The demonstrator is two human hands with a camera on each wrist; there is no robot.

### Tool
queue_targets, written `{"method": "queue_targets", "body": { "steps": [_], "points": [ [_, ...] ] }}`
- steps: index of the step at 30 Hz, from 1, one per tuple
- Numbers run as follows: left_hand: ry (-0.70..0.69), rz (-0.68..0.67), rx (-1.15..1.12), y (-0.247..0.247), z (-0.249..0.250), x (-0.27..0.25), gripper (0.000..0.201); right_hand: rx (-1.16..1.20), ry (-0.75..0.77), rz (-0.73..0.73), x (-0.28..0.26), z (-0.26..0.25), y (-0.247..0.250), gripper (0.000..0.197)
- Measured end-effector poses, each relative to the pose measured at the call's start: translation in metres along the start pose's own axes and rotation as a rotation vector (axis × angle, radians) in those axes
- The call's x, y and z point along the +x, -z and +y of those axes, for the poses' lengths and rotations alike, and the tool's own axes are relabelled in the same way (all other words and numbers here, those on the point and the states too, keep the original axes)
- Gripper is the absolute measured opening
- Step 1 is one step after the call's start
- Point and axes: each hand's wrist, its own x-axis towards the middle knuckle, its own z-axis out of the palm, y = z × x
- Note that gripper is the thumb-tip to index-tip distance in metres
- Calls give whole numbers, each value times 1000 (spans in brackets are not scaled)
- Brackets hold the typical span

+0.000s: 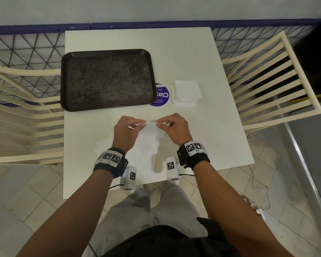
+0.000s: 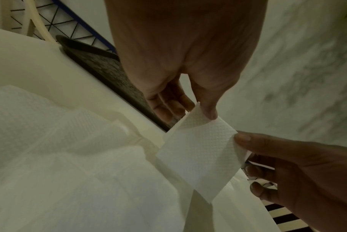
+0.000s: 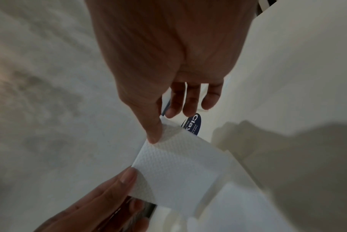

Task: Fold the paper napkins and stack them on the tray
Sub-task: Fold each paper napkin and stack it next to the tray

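Napkin [image 1: 150, 135] in hand, the person stands at the near edge of a white table [image 1: 202, 52] and holds the sheet up off the surface by its far edge. The left hand [image 1: 127, 131] pinches one top corner between thumb and forefinger, and the right hand [image 1: 175, 127] pinches the other corner the same way; the remaining fingers [image 3: 190, 102] on each hand hang loosely curled and hold nothing. The sheet droops from that lifted edge towards the person, its lower part lying rumpled on the table between the wrists. A dark tray [image 1: 107, 79] sits farther back on the left with nothing on it. To its right a round purple sticker [image 1: 162, 96] peeks out from under the tray's corner, and just beyond that lies a small pile of white napkins [image 1: 186, 92], well apart from the hands. Cream slatted chairs [image 1: 272, 76] stand on both sides of the table.
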Motion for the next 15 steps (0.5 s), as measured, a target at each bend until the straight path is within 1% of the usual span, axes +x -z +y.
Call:
{"method": "queue_targets", "body": {
  "steps": [3,5,8,9,12,15],
  "points": [
    [-4,11,-5,0,0,0,9,-25,1,-4,2,-2,1,11],
    [-29,14,-7,0,1,0,8,-42,29,-5,4,-4,-1,13],
    [-49,-22,-31,1,5,2,9,-144,71,-37,7,-8,-7,23],
    [-62,-37,-32,1,6,2,11,-178,79,-58,7,-12,-8,24],
    [-101,-44,-17,1,9,3,15,-213,88,-69,8,-24,-10,21],
    [-105,-52,-11,3,13,4,18,-195,55,-62,10,-22,-10,17]
  ]
}}
